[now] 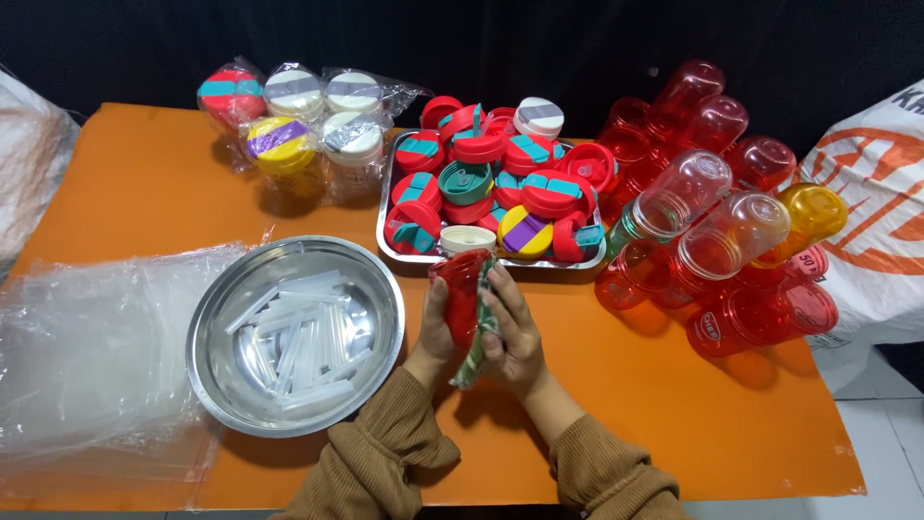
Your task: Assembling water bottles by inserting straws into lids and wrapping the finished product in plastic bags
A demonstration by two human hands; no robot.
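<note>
My left hand grips a clear red plastic cup lying on its side over the orange table. Against the cup's other side, my right hand presses a green patterned cloth, which hangs down between my wrists. Just beyond the cup stands a metal tray heaped with red, teal, yellow and white lids. A round steel bowl with several clear plastic straws sits to the left of my hands.
Stacked red, clear and yellow plastic cups lie at the right. Bagged lidded cups stand at the back left. A pile of clear plastic bags covers the left side. A white printed sack is at the far right.
</note>
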